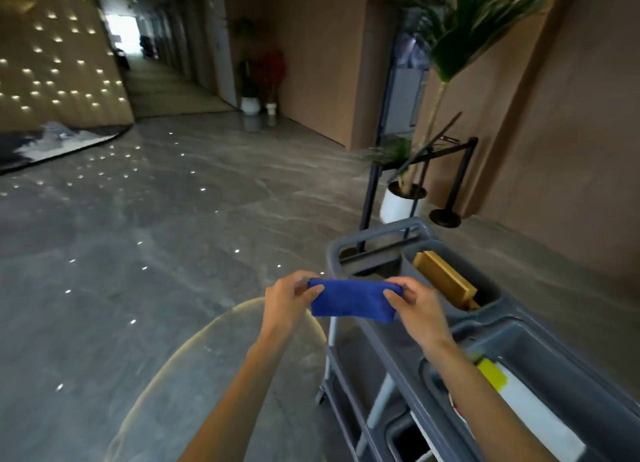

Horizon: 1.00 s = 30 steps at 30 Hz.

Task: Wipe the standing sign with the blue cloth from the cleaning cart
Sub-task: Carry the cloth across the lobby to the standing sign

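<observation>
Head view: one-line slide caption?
Both bare hands, left and right, hold a folded blue cloth by its ends beside the grey plastic cleaning cart.

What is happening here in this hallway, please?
A person holds a folded blue cloth by its two ends, left hand and right hand, above the front of a grey cleaning cart. The standing sign is further ahead by the wall, beside a potted plant, not yet wiped.
</observation>
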Tool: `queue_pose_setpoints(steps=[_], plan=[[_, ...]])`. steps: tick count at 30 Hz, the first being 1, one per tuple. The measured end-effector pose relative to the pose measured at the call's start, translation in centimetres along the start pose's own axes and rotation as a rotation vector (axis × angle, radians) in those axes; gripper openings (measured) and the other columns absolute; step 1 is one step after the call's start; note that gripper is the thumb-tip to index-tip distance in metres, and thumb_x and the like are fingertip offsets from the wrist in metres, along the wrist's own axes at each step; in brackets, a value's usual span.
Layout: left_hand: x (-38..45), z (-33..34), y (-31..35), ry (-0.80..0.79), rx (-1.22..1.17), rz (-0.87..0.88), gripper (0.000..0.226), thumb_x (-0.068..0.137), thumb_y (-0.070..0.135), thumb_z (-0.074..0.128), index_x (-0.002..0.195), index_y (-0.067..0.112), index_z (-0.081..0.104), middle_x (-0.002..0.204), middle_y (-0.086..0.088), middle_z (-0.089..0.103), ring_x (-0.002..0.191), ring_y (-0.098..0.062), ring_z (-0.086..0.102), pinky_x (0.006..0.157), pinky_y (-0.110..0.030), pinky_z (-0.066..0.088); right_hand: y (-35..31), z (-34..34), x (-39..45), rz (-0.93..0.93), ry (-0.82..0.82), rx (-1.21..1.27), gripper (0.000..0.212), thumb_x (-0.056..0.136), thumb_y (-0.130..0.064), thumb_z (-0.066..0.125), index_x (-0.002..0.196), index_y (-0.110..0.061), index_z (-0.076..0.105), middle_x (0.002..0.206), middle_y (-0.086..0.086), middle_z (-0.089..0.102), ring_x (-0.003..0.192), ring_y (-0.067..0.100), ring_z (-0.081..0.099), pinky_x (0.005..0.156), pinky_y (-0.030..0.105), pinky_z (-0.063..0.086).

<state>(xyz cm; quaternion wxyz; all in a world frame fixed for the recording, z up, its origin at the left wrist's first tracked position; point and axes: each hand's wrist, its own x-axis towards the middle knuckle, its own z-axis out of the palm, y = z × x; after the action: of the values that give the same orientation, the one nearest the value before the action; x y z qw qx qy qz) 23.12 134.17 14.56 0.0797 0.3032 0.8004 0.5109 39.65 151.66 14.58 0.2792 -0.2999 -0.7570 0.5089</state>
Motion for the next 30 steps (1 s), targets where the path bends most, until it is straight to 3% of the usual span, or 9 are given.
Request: queue_pose_setpoints(steps=[2, 4, 7, 10, 12, 17, 21, 26, 30], plan=[[-0.4, -2.4, -1.2, 0.047, -0.034, -0.034, 0.034, 0.084, 0.013, 0.076, 0.078, 0.045, 0.066, 0.062, 0.034, 0.066, 0.068, 0.017, 0.062, 0.068, 0.0, 0.041, -0.9, 2.5, 0.9, -0.027, -0.064, 0.015, 0.019, 0.093, -0.001, 0.064, 0.107, -0.014, 0.068, 0.094, -0.006, 0.073, 0.082, -0.004, 0.07, 0.069, 0.01, 0.055], [-0.9, -4.9, -2.4, 0.115, -0.069, -0.083, 0.032, 0.084, 0.012, 0.076, 0.08, 0.043, 0.069, 0.063, 0.035, 0.068, 0.069, 0.017, 0.064, 0.067, 0.0, 0.041, -1.6, 5.2, 1.7, -0.062, -0.136, 0.016, 0.018, 0.093, 0.0, 0.064, 0.105, -0.014, 0.068, 0.093, -0.007, 0.073, 0.079, -0.009, 0.069, 0.069, 0.012, 0.055], [-1.4, -8.2, -4.3, 0.23, -0.089, -0.141, 0.029, 0.084, 0.012, 0.075, 0.083, 0.041, 0.073, 0.066, 0.03, 0.071, 0.072, 0.014, 0.065, 0.066, -0.001, 0.043, -2.7, 9.3, 2.9, -0.094, -0.245, 0.054, 0.022, 0.093, 0.002, 0.065, 0.098, -0.019, 0.068, 0.093, -0.001, 0.075, 0.082, -0.002, 0.072, 0.073, 0.017, 0.057], [-1.7, -11.3, -5.9, 0.328, -0.072, -0.203, 0.021, 0.084, 0.009, 0.074, 0.095, 0.025, 0.08, 0.078, 0.011, 0.077, 0.077, 0.002, 0.069, 0.073, -0.008, 0.048, -4.0, 13.4, 4.2, -0.136, -0.366, 0.087, 0.025, 0.093, 0.001, 0.066, 0.097, -0.023, 0.071, 0.094, -0.003, 0.078, 0.088, 0.009, 0.074, 0.077, 0.022, 0.059], [-1.8, -13.3, -7.1, 0.38, -0.047, -0.232, 0.021, 0.084, 0.007, 0.073, 0.1, 0.02, 0.08, 0.085, 0.004, 0.078, 0.08, -0.004, 0.071, 0.076, -0.012, 0.049, -4.9, 16.1, 5.0, -0.166, -0.432, 0.109, 0.027, 0.092, 0.002, 0.066, 0.097, -0.023, 0.072, 0.089, -0.007, 0.079, 0.087, 0.007, 0.075, 0.077, 0.02, 0.059], [-2.6, -16.7, -9.6, 0.542, 0.013, -0.287, 0.021, 0.086, 0.003, 0.072, 0.099, 0.017, 0.08, 0.087, 0.006, 0.076, 0.074, 0.016, 0.064, 0.07, 0.001, 0.044, -6.3, 22.3, 6.7, -0.217, -0.607, 0.144, 0.03, 0.091, 0.003, 0.067, 0.097, -0.026, 0.073, 0.089, -0.016, 0.079, 0.087, 0.001, 0.074, 0.074, 0.015, 0.057], [-4.2, -18.8, -10.7, 0.682, -0.017, -0.373, 0.019, 0.086, 0.006, 0.073, 0.098, 0.018, 0.08, 0.088, -0.003, 0.078, 0.071, 0.008, 0.067, 0.07, -0.004, 0.048, -7.4, 27.0, 7.5, -0.255, -0.736, 0.168, 0.033, 0.089, 0.004, 0.069, 0.095, -0.029, 0.072, 0.087, -0.018, 0.078, 0.086, -0.001, 0.073, 0.075, 0.012, 0.055], [-8.1, -21.4, -11.8, 0.863, -0.014, -0.454, 0.018, 0.086, 0.008, 0.075, 0.101, 0.017, 0.08, 0.087, 0.001, 0.078, 0.072, 0.006, 0.069, 0.069, -0.004, 0.048, -8.9, 32.6, 5.8, -0.269, -0.931, 0.22, 0.024, 0.09, 0.007, 0.066, 0.102, -0.013, 0.072, 0.096, 0.0, 0.077, 0.084, 0.002, 0.072, 0.08, 0.013, 0.056], [-12.3, -23.6, -12.0, 0.998, 0.001, -0.502, 0.018, 0.088, 0.008, 0.074, 0.099, 0.02, 0.08, 0.08, 0.006, 0.077, 0.071, 0.008, 0.069, 0.068, -0.005, 0.049, -10.8, 36.4, 2.8, -0.286, -1.09, 0.251, 0.021, 0.091, 0.007, 0.065, 0.105, -0.008, 0.071, 0.095, 0.0, 0.076, 0.083, 0.0, 0.071, 0.081, 0.013, 0.056]])
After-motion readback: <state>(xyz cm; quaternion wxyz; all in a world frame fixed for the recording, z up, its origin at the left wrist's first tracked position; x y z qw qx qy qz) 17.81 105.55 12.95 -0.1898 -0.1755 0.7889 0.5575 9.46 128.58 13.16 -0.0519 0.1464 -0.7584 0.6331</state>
